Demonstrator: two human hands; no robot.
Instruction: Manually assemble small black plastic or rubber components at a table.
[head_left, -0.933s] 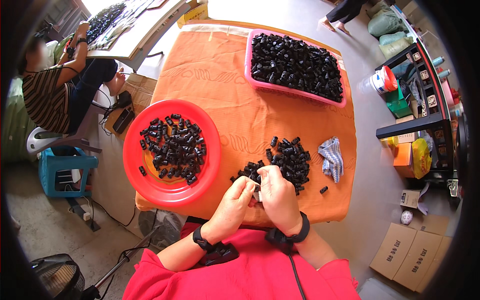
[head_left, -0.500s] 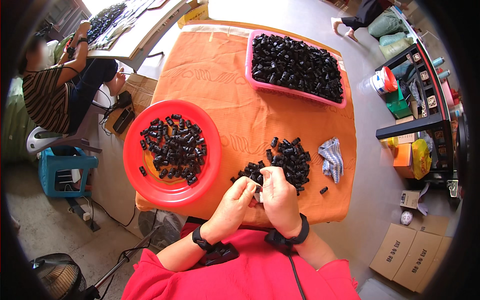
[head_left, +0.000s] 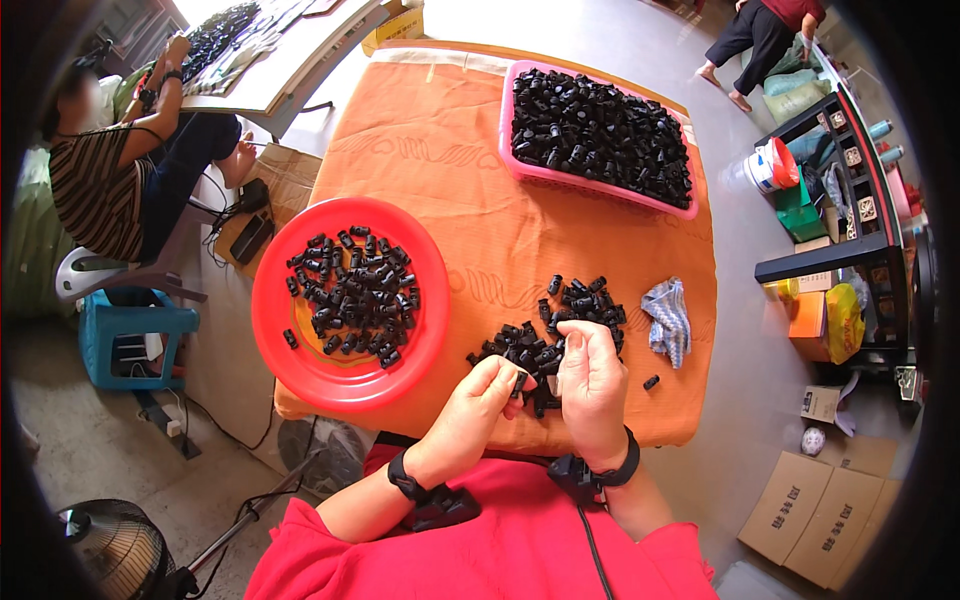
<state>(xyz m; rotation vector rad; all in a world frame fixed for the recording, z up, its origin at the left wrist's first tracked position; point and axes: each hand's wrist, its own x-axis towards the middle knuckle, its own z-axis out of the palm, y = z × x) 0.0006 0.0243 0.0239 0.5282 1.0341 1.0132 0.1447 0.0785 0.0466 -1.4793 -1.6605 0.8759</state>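
Observation:
My left hand [head_left: 468, 412], near the front edge of the table, pinches a small black cord lock [head_left: 519, 382] between thumb and fingertips. Just to its right, my right hand [head_left: 592, 395] is closed, thumb against the curled forefinger; whatever it may hold is hidden. Both hands hover at a loose pile of black cord locks [head_left: 580, 300], partly covering it. On the left, a red round tray [head_left: 424, 345] carries many more cord locks. A pink basket [head_left: 600, 192] heaped with small black pieces stands at the far right of the table.
An orange cloth [head_left: 400, 150] covers the table. Right of the pile lie a crumpled blue-and-white cloth [head_left: 667, 320] and one stray cord lock [head_left: 651, 382]. A co-worker [head_left: 110, 180] sits at another table on the left; another person [head_left: 765, 45] is at the far right. A fan [head_left: 115, 550] stands lower left.
My right hand has drawn away from the left to the right, so the cord lock in my left fingers shows more. The person at far right has come further into view.

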